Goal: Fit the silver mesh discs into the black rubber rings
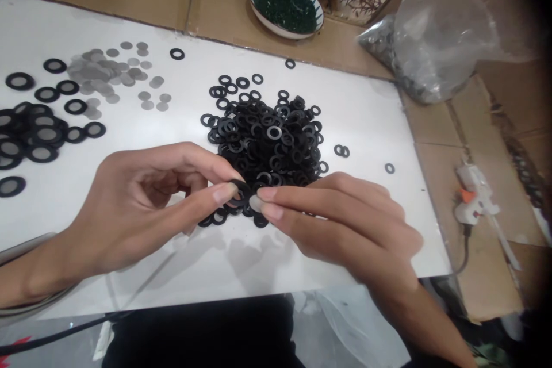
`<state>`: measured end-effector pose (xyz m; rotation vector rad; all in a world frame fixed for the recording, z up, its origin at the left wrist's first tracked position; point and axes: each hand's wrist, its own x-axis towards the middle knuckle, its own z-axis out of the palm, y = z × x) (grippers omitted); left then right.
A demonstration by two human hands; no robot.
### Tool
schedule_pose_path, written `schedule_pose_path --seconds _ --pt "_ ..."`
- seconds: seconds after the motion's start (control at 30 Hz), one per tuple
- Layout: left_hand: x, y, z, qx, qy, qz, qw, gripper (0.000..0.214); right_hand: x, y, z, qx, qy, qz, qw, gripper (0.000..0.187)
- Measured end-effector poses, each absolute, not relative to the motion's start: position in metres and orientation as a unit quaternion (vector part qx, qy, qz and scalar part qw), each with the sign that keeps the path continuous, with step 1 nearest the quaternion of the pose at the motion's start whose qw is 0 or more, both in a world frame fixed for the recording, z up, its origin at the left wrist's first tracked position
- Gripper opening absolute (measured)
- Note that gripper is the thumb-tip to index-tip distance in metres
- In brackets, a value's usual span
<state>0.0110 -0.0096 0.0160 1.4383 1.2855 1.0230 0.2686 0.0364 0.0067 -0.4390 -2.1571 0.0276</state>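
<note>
My left hand (142, 207) pinches a black rubber ring (240, 192) between thumb and forefinger, just in front of a big heap of black rings (267, 138) on the white sheet (366, 115). My right hand (336, 221) meets it from the right, its fingertips closed on a small grey mesh disc (255, 203) pressed against that ring.
Loose grey mesh discs (107, 75) lie at the back left, with rings fitted with mesh (34, 132) at the far left. A bowl of dark green bits (285, 6), a clear plastic bag (435, 40) and a glue gun (474, 198) sit on cardboard beyond and right.
</note>
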Motion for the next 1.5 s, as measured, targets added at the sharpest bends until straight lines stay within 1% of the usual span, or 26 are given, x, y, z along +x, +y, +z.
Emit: schedule_pose_path --seconds 0.17,0.4,0.7,0.8,0.87,0.97,1.03,1.1,1.27,1.5 --pt "0.011 -0.008 0.014 0.596 0.501 0.435 0.452 0.011 0.269 0.038 0.006 -0.176 -0.867 0.002 0.467 0.018" --pt "0.012 -0.008 0.016 0.596 0.500 0.434 0.454 0.012 0.269 0.039 0.006 -0.174 -0.868 0.007 0.466 0.016" --pt "0.012 -0.009 0.016 0.591 0.502 0.437 0.456 0.012 0.272 0.041 0.007 -0.171 -0.876 0.012 0.451 0.017" --pt "0.012 -0.008 0.015 0.593 0.502 0.437 0.453 0.010 0.274 0.038 0.012 -0.168 -0.880 0.016 0.444 0.013" --pt "0.012 -0.008 0.014 0.594 0.501 0.436 0.453 0.010 0.274 0.033 0.016 -0.191 -0.882 0.034 0.429 0.011" --pt "0.012 -0.008 0.014 0.589 0.499 0.439 0.460 0.010 0.268 0.029 0.017 -0.235 -0.878 0.055 0.413 0.020" --pt "0.011 -0.008 0.015 0.587 0.494 0.442 0.464 0.010 0.263 0.029 0.012 -0.231 -0.868 0.029 0.438 0.027" --pt "0.011 -0.009 0.015 0.586 0.494 0.443 0.465 0.009 0.259 0.032 0.007 -0.215 -0.862 0.004 0.460 0.028" --pt "0.010 -0.008 0.014 0.581 0.504 0.436 0.467 0.010 0.261 0.035 0.007 -0.213 -0.878 0.013 0.428 0.025" --pt "0.011 -0.007 0.014 0.571 0.523 0.429 0.465 0.008 0.262 0.032 0.011 -0.209 -0.878 0.012 0.430 0.020"
